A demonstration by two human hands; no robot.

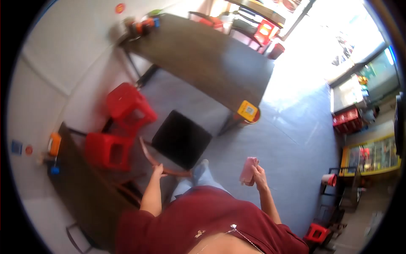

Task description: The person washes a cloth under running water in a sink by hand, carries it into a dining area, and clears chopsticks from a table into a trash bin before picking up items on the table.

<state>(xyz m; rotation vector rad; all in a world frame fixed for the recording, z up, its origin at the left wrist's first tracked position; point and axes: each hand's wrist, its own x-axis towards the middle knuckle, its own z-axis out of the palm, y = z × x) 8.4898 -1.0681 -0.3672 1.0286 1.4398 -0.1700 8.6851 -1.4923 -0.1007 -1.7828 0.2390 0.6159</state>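
Observation:
Near the middle stands a chair with a square black seat (182,139) and a curved brown wooden back rail (149,153). My left hand (158,170) is closed around that rail. To the right, above the grey floor, my right hand (259,174) grips a folded pink cloth (248,170). The cloth hangs free and touches no furniture. Parts of the chair's frame are hidden under the seat and behind my body.
Ahead is a long dark table (207,59) with a yellow code card (248,111) at its near corner. Red stools (127,106) stand at the left, beside another dark table (80,186). A yellow-framed display case (372,155) is at the right.

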